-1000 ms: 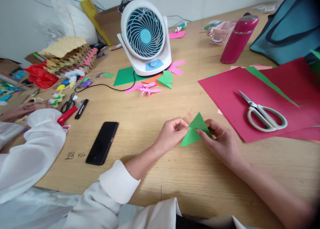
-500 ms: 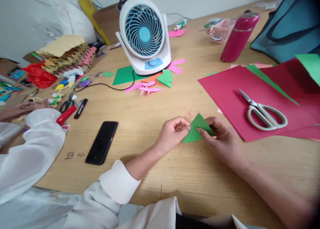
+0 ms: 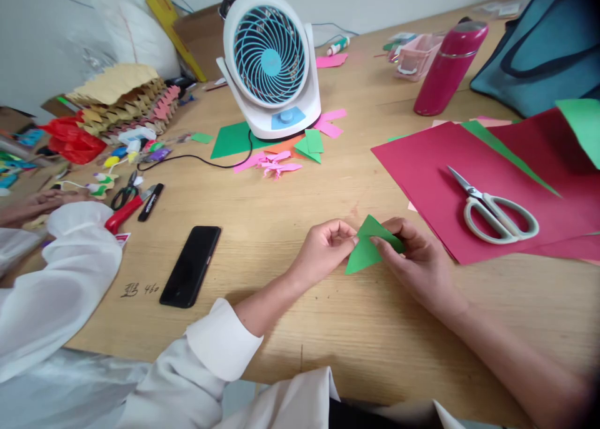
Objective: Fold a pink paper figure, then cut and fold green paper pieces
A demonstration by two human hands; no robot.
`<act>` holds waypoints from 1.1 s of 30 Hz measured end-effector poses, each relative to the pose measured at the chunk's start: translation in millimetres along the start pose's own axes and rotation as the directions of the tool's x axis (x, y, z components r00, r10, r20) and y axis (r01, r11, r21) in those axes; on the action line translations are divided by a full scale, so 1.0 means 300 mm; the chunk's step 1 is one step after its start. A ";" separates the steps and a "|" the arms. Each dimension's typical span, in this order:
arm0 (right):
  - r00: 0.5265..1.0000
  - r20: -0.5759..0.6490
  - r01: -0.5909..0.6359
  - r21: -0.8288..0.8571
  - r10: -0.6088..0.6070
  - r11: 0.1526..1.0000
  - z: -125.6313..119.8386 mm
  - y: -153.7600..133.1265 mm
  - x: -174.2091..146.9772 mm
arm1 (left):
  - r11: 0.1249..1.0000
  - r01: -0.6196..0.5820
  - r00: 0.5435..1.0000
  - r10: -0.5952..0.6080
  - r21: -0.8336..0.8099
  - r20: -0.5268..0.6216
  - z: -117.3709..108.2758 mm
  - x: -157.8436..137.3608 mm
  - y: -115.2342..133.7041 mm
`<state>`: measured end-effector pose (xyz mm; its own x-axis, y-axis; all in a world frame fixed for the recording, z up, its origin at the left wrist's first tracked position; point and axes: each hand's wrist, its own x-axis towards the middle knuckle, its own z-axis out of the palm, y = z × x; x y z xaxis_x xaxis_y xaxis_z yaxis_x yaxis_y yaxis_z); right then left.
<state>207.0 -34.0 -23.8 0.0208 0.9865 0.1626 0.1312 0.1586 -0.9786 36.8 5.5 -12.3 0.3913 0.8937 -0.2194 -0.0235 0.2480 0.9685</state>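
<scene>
Between my two hands, just above the wooden table, is a small piece of green paper with a pointed top, apparently folded. My left hand pinches its left edge between thumb and fingertips. My right hand grips the right side, thumb on the near face and the other fingers behind it. Part of the paper's right edge is hidden by those fingers. To the right, scissors with pale handles lie partly spread on dark red paper sheets.
A white fan stands at the back, near pink paper scraps and green paper pieces. Left of my arm lies a black phone. A co-worker's sleeve is at far left. A pink bottle and blue bag stand back right.
The green paper has turned slightly in my fingers; its top point sits a little further left and its lower corner lower. Both hands keep their hold, almost in place.
</scene>
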 end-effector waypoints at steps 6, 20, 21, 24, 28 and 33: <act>1.000 0.014 0.004 -0.026 -0.004 1.000 0.002 0.010 0.002 | 0.994 -0.090 0.996 0.090 0.067 0.007 -0.011 0.007 -0.019; 0.980 0.105 0.175 -0.049 -0.170 0.983 -0.003 0.010 -0.001 | 1.000 0.009 1.000 -0.008 -0.030 0.017 -0.006 -0.005 0.013; 0.973 0.116 0.206 -0.050 -0.199 0.977 -0.006 0.010 0.000 | 0.997 0.041 0.999 -0.039 -0.061 0.023 -0.005 -0.005 0.015; 0.950 0.162 0.278 -0.056 -0.266 0.959 -0.013 0.007 0.005 | 0.988 0.089 0.996 -0.088 -0.124 0.012 -0.006 -0.002 0.018; 0.927 0.203 0.332 -0.046 -0.317 0.942 -0.020 -0.001 0.009 | 0.980 0.130 0.992 -0.129 -0.148 0.017 -0.010 0.004 0.016; 0.934 0.209 0.305 -0.047 -0.289 0.951 -0.023 0.003 0.010 | 0.985 0.102 0.995 -0.100 -0.137 0.021 -0.013 0.001 0.021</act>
<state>214.0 -31.1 -23.2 -0.2262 0.8843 0.4086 0.1773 0.4498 -0.8754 33.2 8.8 -6.8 0.4113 0.8563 -0.3126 -0.1089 0.3866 0.9158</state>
